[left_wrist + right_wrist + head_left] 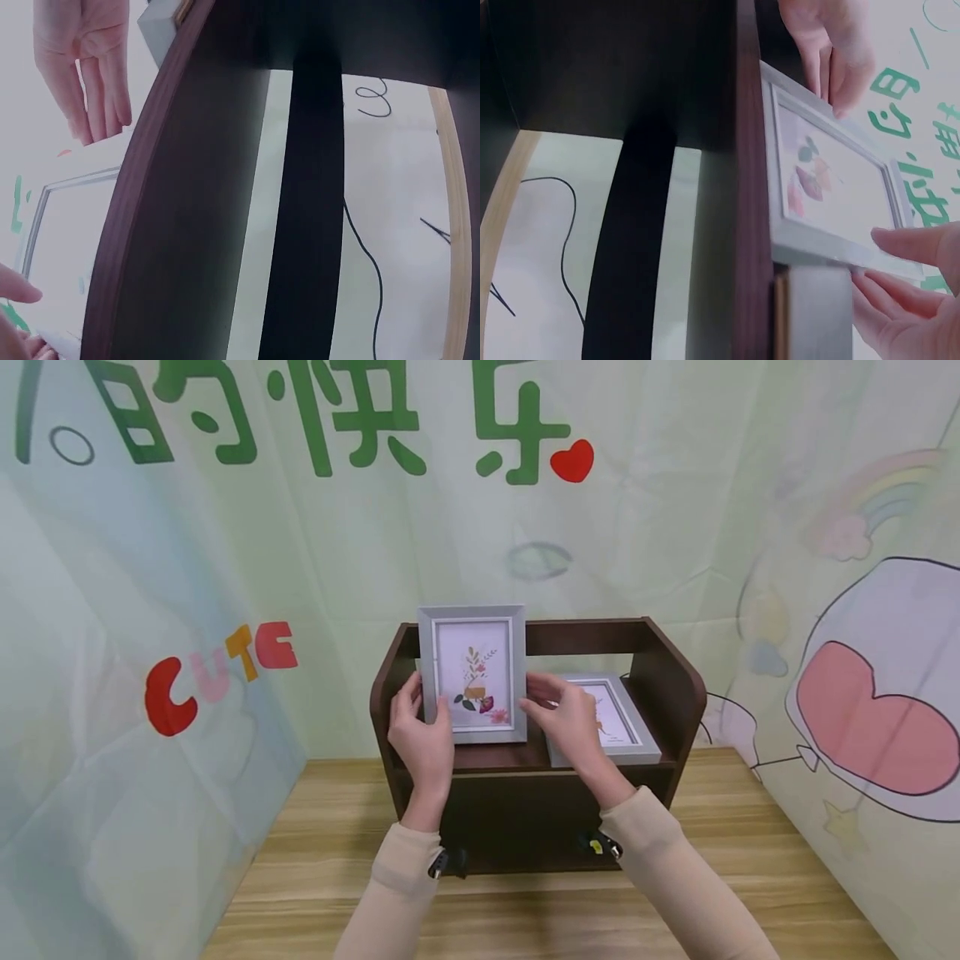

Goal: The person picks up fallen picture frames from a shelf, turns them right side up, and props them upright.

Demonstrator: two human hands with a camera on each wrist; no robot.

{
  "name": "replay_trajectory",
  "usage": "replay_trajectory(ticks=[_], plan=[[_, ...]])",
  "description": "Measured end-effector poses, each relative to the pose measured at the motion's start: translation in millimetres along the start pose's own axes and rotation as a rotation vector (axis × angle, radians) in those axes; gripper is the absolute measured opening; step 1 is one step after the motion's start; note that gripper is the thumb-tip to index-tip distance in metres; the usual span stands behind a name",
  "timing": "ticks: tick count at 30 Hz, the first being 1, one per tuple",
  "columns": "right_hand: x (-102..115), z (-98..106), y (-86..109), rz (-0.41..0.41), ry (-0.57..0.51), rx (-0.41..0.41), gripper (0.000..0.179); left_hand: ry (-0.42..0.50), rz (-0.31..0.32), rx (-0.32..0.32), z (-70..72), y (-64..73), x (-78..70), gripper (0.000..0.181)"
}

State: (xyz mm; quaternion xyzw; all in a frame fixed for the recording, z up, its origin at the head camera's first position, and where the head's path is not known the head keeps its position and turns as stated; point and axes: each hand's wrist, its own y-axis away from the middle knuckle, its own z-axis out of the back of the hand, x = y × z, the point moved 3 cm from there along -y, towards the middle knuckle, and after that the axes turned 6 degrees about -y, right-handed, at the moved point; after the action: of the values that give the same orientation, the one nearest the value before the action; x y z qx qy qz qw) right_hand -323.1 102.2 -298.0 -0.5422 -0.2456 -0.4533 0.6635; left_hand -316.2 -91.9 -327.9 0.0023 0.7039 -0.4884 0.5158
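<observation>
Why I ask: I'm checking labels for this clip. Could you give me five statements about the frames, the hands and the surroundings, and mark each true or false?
1. The left hand and right hand both hold the upright frame. True.
2. The second frame lies at the left end of the shelf in the head view. False: it lies toward the right end.
3. The picture in the upright frame shows flowers and leaves. True.
4. The shelf is white. False: it is dark brown.
5. The heart beside the green characters is blue. False: it is red.
</observation>
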Motion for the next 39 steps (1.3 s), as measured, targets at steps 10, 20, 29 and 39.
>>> replay_trajectory(ticks=[10,20,29,39], plan=[[-9,49,1.9,-0.07,0.191,0.034,0.042,-0.011,-0.229,0.007,-11.6,18.4,-30.7,0.041],[-25,86,10.5,-0.183,0.398,-0.012,0.053,0.025,-0.23,0.247,-35.5,42.2,-53.3,0.031],[-35,96,17.3,-0.296,0.442,-0.001,0.06,-0.044,-0.137,0.465,-44.9,57.7,-58.7,0.03],[-47,97,16.8,-0.355,0.48,0.05,0.062,-0.149,0.012,0.704,-53.0,67.3,-53.9,0.034]])
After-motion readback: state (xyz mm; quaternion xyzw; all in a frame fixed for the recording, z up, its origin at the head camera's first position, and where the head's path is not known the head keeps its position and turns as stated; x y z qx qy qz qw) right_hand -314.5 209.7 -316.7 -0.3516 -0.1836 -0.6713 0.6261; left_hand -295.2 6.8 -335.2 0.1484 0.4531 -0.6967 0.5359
